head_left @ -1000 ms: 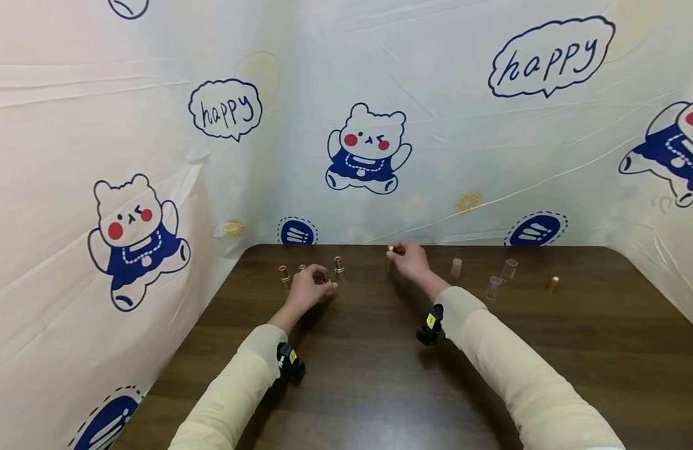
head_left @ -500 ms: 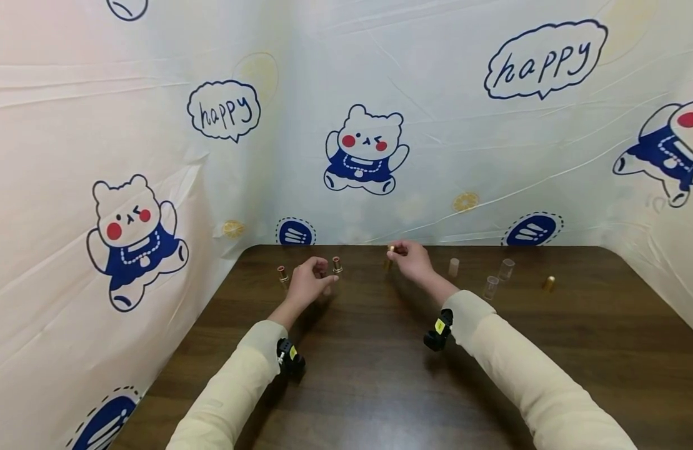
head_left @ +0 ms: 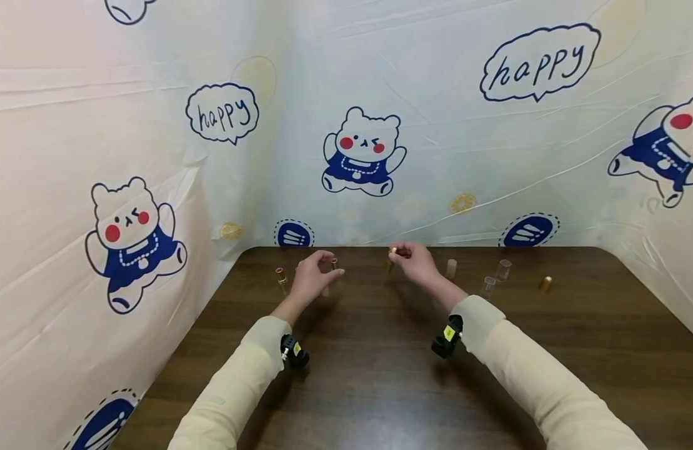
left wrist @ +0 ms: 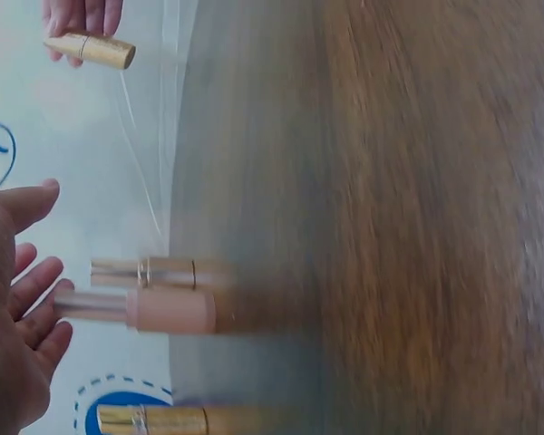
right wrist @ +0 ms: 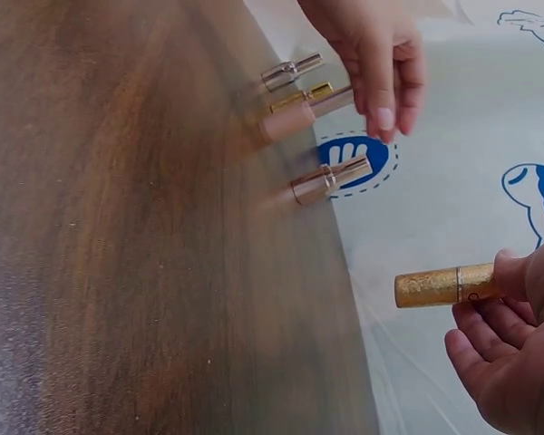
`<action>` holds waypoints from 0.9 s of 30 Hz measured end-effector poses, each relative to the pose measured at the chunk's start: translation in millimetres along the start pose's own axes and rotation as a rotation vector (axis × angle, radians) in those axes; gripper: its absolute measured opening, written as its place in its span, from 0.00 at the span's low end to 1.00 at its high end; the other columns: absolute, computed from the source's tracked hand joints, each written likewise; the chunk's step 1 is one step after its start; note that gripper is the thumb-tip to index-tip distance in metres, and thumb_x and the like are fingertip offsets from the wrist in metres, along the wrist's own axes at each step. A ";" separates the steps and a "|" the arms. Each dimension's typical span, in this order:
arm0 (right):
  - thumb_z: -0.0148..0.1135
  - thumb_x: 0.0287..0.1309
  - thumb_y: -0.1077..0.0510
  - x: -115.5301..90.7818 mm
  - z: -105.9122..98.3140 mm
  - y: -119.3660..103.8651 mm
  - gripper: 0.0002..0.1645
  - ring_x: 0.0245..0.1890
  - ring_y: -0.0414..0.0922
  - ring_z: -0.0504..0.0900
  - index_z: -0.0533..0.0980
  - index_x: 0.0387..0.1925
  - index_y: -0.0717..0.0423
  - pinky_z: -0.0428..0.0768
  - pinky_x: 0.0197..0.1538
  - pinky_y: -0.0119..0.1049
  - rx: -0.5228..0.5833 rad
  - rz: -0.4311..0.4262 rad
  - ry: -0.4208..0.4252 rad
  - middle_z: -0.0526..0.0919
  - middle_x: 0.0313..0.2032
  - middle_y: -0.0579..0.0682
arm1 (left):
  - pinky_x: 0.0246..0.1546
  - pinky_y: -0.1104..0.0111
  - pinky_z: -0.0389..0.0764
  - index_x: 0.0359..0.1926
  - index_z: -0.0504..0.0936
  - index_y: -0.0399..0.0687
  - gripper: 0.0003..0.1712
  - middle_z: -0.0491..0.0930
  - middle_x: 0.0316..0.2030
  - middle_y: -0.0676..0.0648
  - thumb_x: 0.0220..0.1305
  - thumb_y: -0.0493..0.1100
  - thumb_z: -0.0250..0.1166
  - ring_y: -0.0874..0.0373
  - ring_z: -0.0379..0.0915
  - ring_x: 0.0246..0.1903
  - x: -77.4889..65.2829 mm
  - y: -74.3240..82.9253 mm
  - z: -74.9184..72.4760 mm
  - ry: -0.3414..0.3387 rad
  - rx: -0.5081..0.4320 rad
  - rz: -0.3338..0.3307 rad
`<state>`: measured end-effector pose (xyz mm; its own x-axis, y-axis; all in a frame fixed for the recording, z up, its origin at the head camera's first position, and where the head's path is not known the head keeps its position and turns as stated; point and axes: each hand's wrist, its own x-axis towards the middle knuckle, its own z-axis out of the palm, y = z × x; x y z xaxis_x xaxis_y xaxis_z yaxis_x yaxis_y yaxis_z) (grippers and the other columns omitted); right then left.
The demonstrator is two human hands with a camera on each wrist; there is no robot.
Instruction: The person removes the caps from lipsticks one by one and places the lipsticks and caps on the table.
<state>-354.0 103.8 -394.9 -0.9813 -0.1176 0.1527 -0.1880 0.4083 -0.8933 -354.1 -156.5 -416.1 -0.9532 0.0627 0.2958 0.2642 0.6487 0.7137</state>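
My left hand point(head_left: 309, 275) hovers over the table's far left, thumb spread away from the fingers. In the left wrist view its fingertips overlap the silver top of a pink lipstick tube point(left wrist: 172, 310); whether they touch cannot be told. A rose-gold lipstick tube point(head_left: 334, 265) stands just beyond the thumb, and another open tube point(head_left: 281, 276) stands to the left. The right wrist view also shows a small gold tube point(right wrist: 299, 96) behind the pink one. My right hand point(head_left: 418, 265) pinches a gold lipstick tube point(right wrist: 431, 285) between thumb and fingers, near the back edge.
Right of the right hand stand a frosted cap point(head_left: 451, 269) and two clear caps point(head_left: 488, 287). Farther right is a gold bullet-shaped cap point(head_left: 545, 284). The brown wooden table point(head_left: 374, 375) meets a printed cloth backdrop point(head_left: 436, 156) at its back edge.
My left hand has moved slightly away and its thumb has spread, now partly covering the rose-gold tube. The right hand keeps the gold lipstick tube in place while its forearm swings outward to the right.
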 end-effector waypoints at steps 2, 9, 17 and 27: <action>0.57 0.68 0.60 -1.9 -1.0 -0.3 0.16 0.50 0.53 0.77 0.76 0.53 0.64 0.75 0.52 0.46 0.004 -0.005 -0.003 0.80 0.48 0.58 | 0.48 0.56 0.75 0.52 0.79 0.45 0.24 0.80 0.48 0.46 0.56 0.48 0.74 0.46 0.76 0.48 0.2 5.4 3.1 0.000 0.004 0.020; 0.58 0.68 0.59 -6.5 -1.4 0.7 0.13 0.48 0.52 0.78 0.77 0.49 0.64 0.75 0.50 0.45 0.014 -0.006 0.001 0.81 0.46 0.57 | 0.47 0.58 0.76 0.51 0.80 0.44 0.23 0.81 0.49 0.42 0.57 0.47 0.73 0.50 0.76 0.45 0.9 24.8 18.5 0.003 0.020 0.107; 0.58 0.68 0.59 -15.4 -2.6 2.9 0.14 0.48 0.51 0.78 0.77 0.50 0.62 0.76 0.48 0.44 0.017 0.003 -0.021 0.82 0.45 0.55 | 0.53 0.55 0.74 0.51 0.80 0.44 0.23 0.81 0.49 0.45 0.57 0.49 0.73 0.48 0.75 0.52 -1.0 35.7 36.2 -0.046 0.012 0.156; 0.59 0.67 0.59 -23.3 -0.6 6.0 0.13 0.46 0.51 0.78 0.77 0.49 0.63 0.76 0.49 0.44 0.045 -0.002 -0.017 0.82 0.44 0.55 | 0.51 0.57 0.75 0.50 0.80 0.46 0.23 0.81 0.48 0.47 0.58 0.52 0.72 0.52 0.76 0.49 -5.3 44.0 55.8 -0.134 0.013 0.196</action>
<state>-332.4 109.6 -403.5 -0.9800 -0.1335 0.1475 -0.1872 0.3673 -0.9111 -345.7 -86.0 -421.7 -0.8951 0.2877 0.3406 0.4450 0.6239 0.6425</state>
